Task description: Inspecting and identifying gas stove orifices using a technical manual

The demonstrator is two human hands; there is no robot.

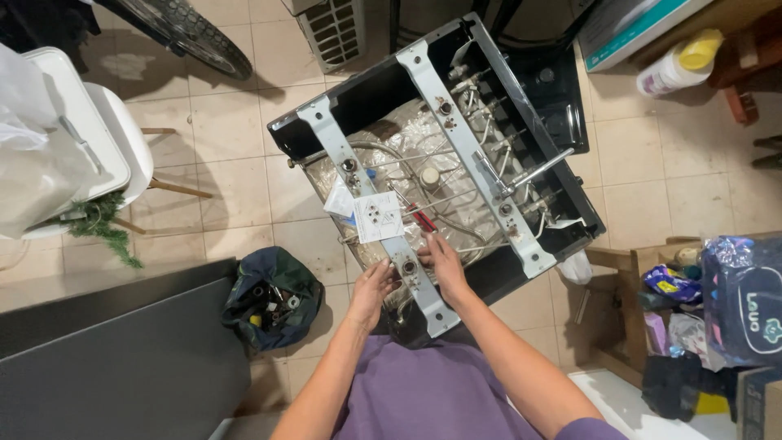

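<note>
An opened gas stove (pixel 562 122) with its top removed stands below me, showing two pale metal cross rails (pixel 456 130), thin gas pipes and foil lining. My left hand (pixel 373 287) rests on the near end of the left rail (pixel 326 134), fingers curled around its edge. On the other side of that rail, my right hand (pixel 442 259) touches the pipes beside a red-handled tool (pixel 423 218). A white paper sheet (pixel 378 217) lies on the left rail just beyond my hands.
A dark open tool bag (pixel 271 298) sits on the tiled floor to the left, beside a black panel (pixel 122 358). A white chair (pixel 114 130) stands far left, a tyre (pixel 195 33) at the top. Wooden shelving with bags (pixel 733 301) is on the right.
</note>
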